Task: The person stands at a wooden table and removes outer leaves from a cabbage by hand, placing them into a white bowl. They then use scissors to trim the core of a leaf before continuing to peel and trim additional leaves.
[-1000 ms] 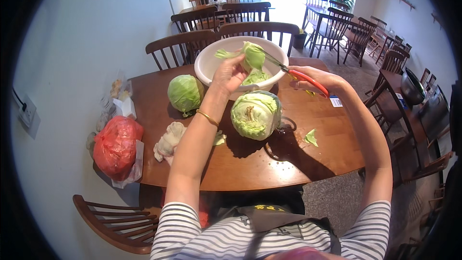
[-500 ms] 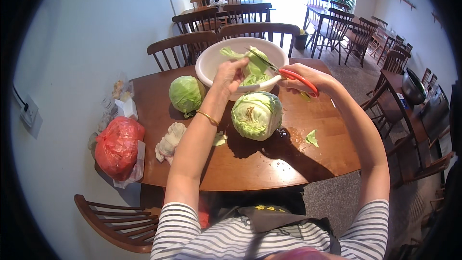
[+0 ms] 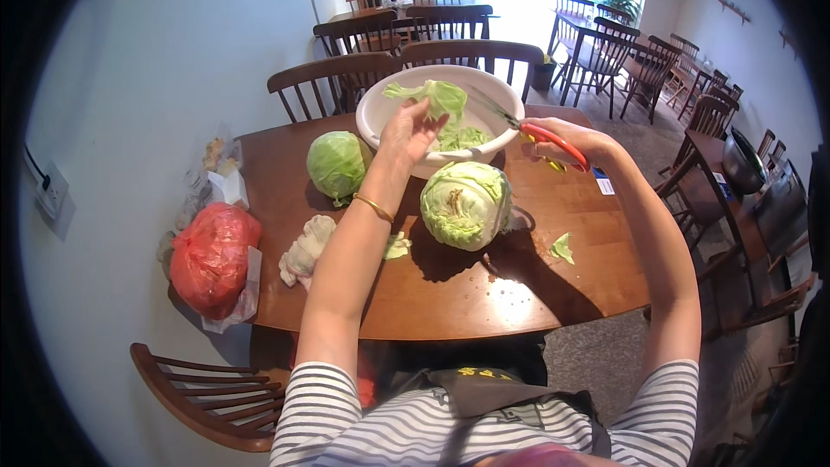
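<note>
A pale cabbage leaf (image 3: 443,99) is pinched in my left hand (image 3: 413,131) above a white bowl (image 3: 377,112). Cut green pieces (image 3: 467,137) lie inside the bowl. Red-handled scissors (image 3: 553,140) are gripped in my right hand (image 3: 566,143) at the bowl's right rim, their blades pointing over it and apart from the leaf. In front of the bowl sits a partly peeled cabbage (image 3: 466,207), stem end facing me. A second, whole green cabbage (image 3: 338,164) rests left of my left forearm.
On the wooden table (image 3: 450,303) lie leaf scraps (image 3: 562,248), water drops and a crumpled whitish cloth or glove (image 3: 307,249). A full red plastic bag (image 3: 214,259) stands at the left edge. Beyond are chairs (image 3: 471,54); another chair (image 3: 203,398) stands near left.
The scissors have drawn back to the right, away from the leaf. My left hand has shifted slightly, and the leaf now hangs further left of the blades.
</note>
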Demonstrator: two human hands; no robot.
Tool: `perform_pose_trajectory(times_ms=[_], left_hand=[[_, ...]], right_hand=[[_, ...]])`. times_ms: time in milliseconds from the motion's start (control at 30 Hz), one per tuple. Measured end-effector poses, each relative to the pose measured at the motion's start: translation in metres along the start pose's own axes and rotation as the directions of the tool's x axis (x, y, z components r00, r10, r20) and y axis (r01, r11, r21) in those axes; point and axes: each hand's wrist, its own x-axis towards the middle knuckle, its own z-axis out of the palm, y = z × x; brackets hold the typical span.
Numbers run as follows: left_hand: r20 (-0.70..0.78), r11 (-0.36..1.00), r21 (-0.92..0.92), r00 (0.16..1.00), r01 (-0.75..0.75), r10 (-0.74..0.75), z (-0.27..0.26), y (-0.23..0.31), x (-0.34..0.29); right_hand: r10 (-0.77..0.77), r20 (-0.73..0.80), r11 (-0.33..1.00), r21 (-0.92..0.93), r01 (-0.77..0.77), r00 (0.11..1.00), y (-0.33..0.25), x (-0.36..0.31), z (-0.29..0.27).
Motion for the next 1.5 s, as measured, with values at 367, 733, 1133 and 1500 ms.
perform_pose_trajectory(times_ms=[367, 733, 1133, 1500], left_hand=[[0.103, 0.989, 0.145, 0.994, -0.042, 0.027, 0.005, -0.018, 0.002], [0.079, 0.923, 0.373, 0.995, -0.093, 0.068, 0.013, -0.015, -0.003], [0.151, 0.909, 0.402, 0.987, -0.11, 0.053, -0.01, 0.004, 0.014], [0.155, 0.833, 0.544, 0.988, -0.097, 0.014, -0.012, 0.006, 0.018]], right_hand=[[-0.135, -0.035, 0.99, -0.053, 0.133, 0.99, -0.006, 0.0, 0.01], [0.011, -0.039, 1.0, -0.015, -0.011, 0.999, -0.015, 0.022, 0.012], [-0.002, 0.024, 0.994, -0.111, 0.004, 1.0, 0.006, 0.018, -0.007], [0.115, -0.037, 0.992, -0.056, -0.117, 0.993, -0.021, 0.019, -0.002]])
